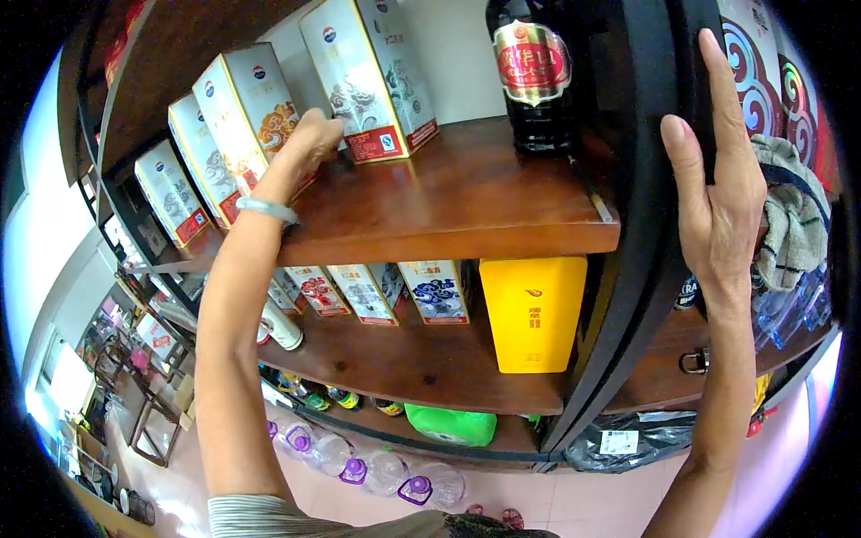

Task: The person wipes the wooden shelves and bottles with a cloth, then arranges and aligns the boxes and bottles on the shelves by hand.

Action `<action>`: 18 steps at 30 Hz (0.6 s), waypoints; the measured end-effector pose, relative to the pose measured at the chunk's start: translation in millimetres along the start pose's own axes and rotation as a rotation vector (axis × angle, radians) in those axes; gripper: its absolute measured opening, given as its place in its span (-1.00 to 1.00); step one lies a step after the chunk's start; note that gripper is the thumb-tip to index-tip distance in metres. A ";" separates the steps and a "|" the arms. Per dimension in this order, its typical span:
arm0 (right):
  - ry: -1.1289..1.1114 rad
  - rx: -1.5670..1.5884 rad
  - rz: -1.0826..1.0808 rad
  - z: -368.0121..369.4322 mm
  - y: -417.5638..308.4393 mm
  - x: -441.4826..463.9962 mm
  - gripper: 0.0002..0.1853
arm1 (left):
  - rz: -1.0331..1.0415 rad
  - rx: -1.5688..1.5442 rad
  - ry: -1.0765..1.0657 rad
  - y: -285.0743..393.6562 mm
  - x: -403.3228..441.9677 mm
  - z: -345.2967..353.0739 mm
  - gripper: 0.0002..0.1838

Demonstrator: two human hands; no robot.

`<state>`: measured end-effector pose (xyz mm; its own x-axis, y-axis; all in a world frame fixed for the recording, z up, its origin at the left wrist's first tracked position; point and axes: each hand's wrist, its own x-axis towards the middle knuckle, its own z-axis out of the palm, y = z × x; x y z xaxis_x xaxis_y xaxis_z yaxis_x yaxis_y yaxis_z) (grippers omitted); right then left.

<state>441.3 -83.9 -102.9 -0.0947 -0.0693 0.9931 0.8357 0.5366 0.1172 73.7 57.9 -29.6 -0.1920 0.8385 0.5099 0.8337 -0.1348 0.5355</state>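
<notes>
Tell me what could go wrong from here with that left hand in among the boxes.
1. The left hand is close beside a tall white, gold-edged box; a knock might tip it.
2. A dark bottle with a red-and-gold label stands on the same brown wooden shelf; a sideways sweep could topple it.
3. Anything falling off the front could hit the clear plastic bottles with purple caps below.

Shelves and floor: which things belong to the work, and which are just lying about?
Likely job: left hand; white boxes beside it; right hand, open by the black post.

Likely lying about: yellow box; green container; purple-capped bottles; striped towel.
</notes>
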 end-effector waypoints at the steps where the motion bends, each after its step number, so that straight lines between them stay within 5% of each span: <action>1: -0.005 -0.010 -0.017 -0.4 1.4 -0.1 -0.49 | -0.035 -0.084 0.031 1.8 -5.1 2.1 -0.66; 8: -0.005 -0.068 -0.044 -0.5 6.3 -1.5 -0.50 | 0.092 0.423 0.193 -11.1 21.7 15.6 -0.55; 15: -0.027 -0.019 0.011 -3.1 0.4 1.7 -0.50 | 0.063 -0.007 -0.033 -6.9 8.7 4.7 -0.54; 18: -0.018 -0.030 0.003 -2.2 0.2 1.8 -0.49 | 0.088 0.181 0.079 -6.8 12.4 9.5 -0.53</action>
<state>442.5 -85.9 -101.1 -0.1015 -0.0521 0.9935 0.8520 0.5110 0.1138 70.6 74.2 -33.3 -0.1482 0.7826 0.6046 0.9272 -0.1028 0.3603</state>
